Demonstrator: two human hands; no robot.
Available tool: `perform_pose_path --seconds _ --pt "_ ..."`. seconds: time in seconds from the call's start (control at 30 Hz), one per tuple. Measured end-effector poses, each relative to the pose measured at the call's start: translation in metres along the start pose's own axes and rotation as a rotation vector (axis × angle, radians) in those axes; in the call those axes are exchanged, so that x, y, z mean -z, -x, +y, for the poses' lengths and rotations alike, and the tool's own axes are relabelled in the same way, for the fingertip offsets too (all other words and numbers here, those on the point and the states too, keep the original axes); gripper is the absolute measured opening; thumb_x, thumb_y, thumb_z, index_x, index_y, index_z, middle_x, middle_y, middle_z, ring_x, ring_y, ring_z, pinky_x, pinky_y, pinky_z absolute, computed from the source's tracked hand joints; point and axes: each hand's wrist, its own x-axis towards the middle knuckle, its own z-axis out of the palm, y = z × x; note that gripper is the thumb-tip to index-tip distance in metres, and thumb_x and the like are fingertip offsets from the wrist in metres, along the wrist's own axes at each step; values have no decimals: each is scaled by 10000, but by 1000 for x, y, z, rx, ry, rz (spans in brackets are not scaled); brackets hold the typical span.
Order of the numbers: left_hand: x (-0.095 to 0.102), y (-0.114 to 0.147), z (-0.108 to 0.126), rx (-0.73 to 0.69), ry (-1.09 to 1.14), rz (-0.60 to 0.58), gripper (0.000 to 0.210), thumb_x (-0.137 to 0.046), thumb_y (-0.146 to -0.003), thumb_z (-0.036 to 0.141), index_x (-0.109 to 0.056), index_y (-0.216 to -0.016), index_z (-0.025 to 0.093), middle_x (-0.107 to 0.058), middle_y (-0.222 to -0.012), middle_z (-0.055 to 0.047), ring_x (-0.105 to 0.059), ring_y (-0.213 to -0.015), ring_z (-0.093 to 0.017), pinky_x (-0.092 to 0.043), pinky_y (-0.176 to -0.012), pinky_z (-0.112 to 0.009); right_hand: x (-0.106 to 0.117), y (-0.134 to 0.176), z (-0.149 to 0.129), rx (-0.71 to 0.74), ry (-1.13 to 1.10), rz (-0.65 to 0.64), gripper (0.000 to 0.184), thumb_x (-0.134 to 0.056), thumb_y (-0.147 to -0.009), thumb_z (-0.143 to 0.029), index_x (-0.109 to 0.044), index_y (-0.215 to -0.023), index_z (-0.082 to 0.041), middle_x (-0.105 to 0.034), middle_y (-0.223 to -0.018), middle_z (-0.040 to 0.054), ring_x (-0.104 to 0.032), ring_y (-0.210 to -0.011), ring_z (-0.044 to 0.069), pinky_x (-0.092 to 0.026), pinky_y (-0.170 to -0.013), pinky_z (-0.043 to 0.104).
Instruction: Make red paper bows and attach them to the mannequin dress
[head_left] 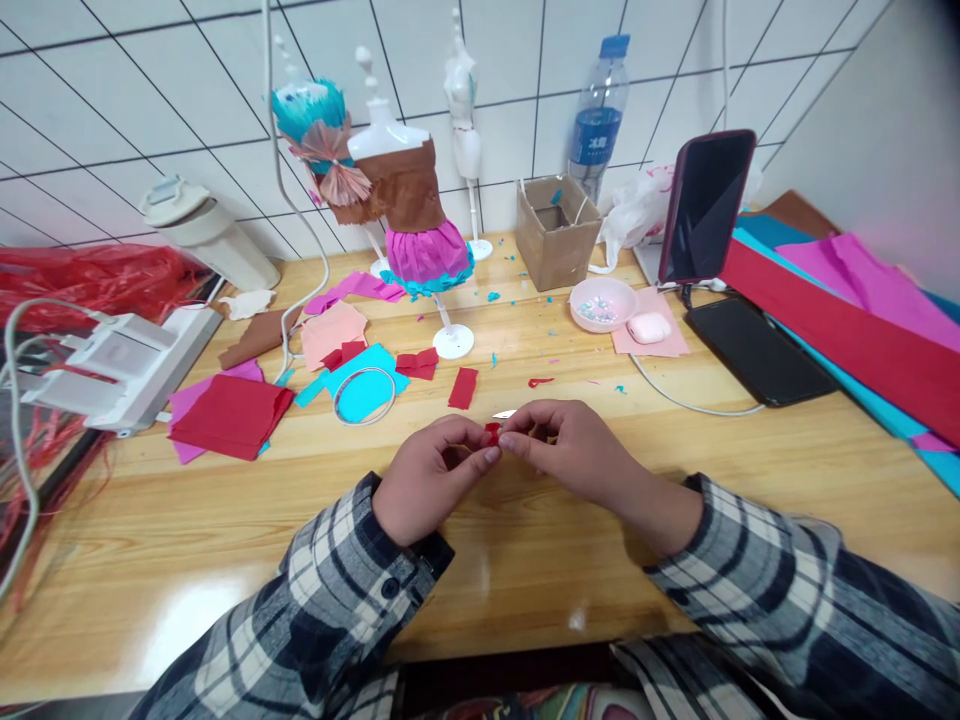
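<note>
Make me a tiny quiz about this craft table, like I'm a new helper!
1. What colour is the scrap that the left hand and right hand hold?
2. True or false: the bottle stands behind the box.
3. What colour is the paper under most of the ring? A) brown B) blue C) purple

Key: 1. Red. 2. True. 3. B.

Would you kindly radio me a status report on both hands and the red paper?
Left hand, right hand: fingertips pinching small red paper piece. Red scraps lying just beyond. Pale pointed object close by, partly hidden.
</note>
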Motion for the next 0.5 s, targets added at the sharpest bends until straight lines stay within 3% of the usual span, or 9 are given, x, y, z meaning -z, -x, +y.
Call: perform_pose_path --seconds 0.3,0.5 --pt "3 1 3 60 190 -13 217 -664 -750 346 -607 -789 141 -627 -775 -32 -550 -718 -139 -447 -690 -270 0 0 3 45 21 -39 121 -630 -791 -284 -665 -776 -169 -608 -656 -24 -473 -553 86 -380 -538 235" --pt "6 1 4 58 97 -26 245 -636 -769 380 -634 -801 137 -626 -759 -36 -536 -697 -146 -433 -666 -277 0 1 3 135 144 -18 64 -617 -802 -222 -647 -781 -169 -617 -690 -23 -500 -582 90 -389 -563 235"
